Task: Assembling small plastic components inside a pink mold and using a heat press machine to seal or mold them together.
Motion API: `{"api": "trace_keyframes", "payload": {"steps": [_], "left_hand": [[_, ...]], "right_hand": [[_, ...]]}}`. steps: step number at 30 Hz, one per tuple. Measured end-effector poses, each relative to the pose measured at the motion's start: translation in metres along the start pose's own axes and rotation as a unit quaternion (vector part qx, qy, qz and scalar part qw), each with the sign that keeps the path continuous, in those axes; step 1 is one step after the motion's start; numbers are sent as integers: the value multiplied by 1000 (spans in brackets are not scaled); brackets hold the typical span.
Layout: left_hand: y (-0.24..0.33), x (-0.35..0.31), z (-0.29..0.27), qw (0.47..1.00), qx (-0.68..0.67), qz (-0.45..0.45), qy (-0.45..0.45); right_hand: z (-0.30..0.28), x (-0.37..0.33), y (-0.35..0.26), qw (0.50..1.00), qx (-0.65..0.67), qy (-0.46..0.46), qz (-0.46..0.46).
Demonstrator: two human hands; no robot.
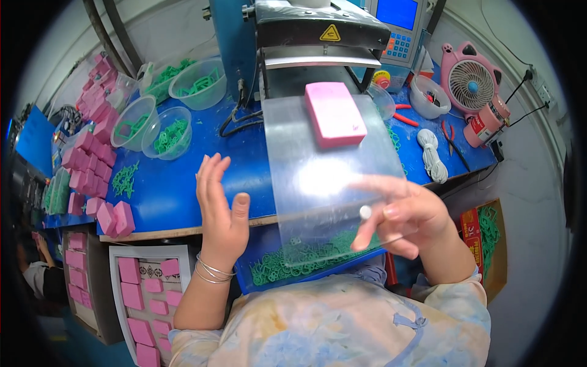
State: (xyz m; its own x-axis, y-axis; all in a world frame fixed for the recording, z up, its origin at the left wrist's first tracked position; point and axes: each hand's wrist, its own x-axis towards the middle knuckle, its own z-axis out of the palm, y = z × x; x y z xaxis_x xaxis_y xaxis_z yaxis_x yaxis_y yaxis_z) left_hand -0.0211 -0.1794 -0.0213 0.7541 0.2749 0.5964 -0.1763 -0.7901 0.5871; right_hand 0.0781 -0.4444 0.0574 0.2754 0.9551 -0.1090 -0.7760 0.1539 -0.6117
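My left hand [221, 205] is raised over the blue table's front edge, fingers up and thumb apart, holding nothing. My right hand [406, 211] hovers above the near right part of a clear sheet [278, 165], its index finger stretched leftward. A small white round piece [365, 212] shows at the tips of its thumb and bent fingers, apparently pinched there. On the far half of the sheet, in front of the press [318, 37], rests a pink rectangular block [336, 116]. The sheet reaches out past the table edge, over a blue tray [244, 278] of green links.
Clear bowls [202, 92] with green pieces and stacked pink blocks [92, 159] stand left. Right are red-handled pliers [403, 119], white cord [431, 156], a pink fan [471, 79] and a pink bottle [486, 122]. Below left is a crate [119, 306] of pink blocks.
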Motion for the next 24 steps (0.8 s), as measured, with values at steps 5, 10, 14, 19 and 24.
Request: {"api": "trace_keyframes", "payload": {"steps": [5,10,14,19,24], "left_hand": [[-17,-40,-5,983,175,-10,-56],[-36,-69,-34,982,187,-33,14],[-56,-99,-65,967,235,-41,83],[-106,-149,-147,918,355,-85,155],[-160,-204,-252,763,474,-287,333]], "right_hand": [[-12,23,-26,1000,7,-12,-13],[-22,50,-43,977,-39,121,-170],[-51,62,-43,943,-184,156,-231],[-72,78,-30,886,-302,203,-285],[-85,61,-40,870,-303,226,-316]]}}
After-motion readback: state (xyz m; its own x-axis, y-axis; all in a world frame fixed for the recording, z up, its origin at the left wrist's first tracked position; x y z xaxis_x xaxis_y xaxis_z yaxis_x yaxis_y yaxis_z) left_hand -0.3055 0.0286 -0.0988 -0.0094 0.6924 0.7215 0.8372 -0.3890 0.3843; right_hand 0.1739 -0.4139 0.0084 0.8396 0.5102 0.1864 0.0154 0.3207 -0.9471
